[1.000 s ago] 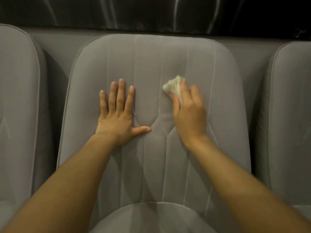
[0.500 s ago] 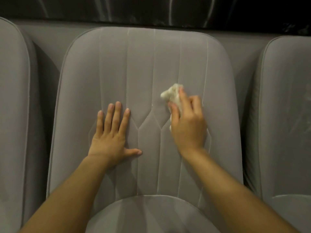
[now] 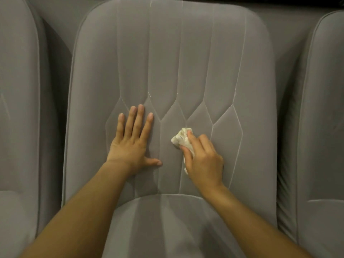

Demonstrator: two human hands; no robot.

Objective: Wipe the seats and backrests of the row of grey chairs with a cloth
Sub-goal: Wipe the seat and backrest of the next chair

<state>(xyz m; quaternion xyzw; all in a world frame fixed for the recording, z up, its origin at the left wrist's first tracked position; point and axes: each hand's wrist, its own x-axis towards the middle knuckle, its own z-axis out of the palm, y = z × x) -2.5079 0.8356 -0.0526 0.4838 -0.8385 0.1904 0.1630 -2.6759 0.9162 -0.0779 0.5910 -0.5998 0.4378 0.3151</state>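
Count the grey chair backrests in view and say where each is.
3: the middle backrest, straight ahead; the left backrest, cut off at the frame edge; the right backrest, likewise. More may lie out of frame.

grey chairs (image 3: 171,71) | text: none readable; labels, numbers: none

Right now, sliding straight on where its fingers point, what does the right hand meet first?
Likely just the stitched seam above the cloth, then open backrest; the left hand sits aside.
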